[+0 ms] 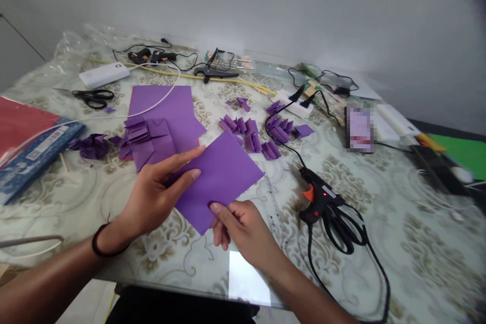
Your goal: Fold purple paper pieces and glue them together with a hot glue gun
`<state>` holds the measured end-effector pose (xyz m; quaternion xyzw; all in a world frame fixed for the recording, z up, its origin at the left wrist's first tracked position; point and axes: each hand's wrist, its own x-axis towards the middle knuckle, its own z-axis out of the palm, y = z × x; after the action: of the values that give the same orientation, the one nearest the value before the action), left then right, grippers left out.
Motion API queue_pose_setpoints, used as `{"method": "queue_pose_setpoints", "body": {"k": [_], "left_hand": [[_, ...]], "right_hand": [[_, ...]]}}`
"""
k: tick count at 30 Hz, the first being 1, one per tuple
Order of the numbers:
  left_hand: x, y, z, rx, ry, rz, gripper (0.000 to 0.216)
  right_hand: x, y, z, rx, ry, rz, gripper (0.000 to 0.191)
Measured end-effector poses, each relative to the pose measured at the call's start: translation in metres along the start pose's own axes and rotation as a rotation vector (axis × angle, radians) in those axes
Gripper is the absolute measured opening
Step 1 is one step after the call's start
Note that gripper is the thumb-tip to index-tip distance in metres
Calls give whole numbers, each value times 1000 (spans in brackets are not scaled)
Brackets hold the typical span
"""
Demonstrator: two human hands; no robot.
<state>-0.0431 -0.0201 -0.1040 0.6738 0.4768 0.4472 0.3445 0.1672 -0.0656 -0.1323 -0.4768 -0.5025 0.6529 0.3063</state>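
A square of purple paper is held up, tilted, above the table between both hands. My left hand pinches its left corner between thumb and fingers. At the lower edge my right hand grips it, thumb on top and fingers beneath. Just behind the square lie folded purple paper pieces, resting on larger purple sheets. Several small curled purple pieces are scattered beyond it, with another cluster further right.
A black glue gun with a lit red light and scissors lie at right, cord trailing to a power strip. Other scissors, a white power bank and crumpled purple paper are at left. A phone stands back right.
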Motion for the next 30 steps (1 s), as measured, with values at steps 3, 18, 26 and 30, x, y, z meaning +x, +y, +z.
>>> {"method": "queue_pose_setpoints", "body": {"k": [3, 18, 26, 30], "left_hand": [[0, 2, 0, 9, 10, 13, 38], [-3, 6, 3, 27, 73, 46, 36], [-2, 4, 4, 12, 79, 50, 37], [-2, -1, 3, -18, 101, 63, 38]], "right_hand": [[-1, 0, 2, 17, -70, 5, 69], [-1, -1, 12, 100, -185, 35, 64], [-3, 3, 15, 105, -227, 19, 62], [-2, 7, 16, 107, -251, 18, 66]]}}
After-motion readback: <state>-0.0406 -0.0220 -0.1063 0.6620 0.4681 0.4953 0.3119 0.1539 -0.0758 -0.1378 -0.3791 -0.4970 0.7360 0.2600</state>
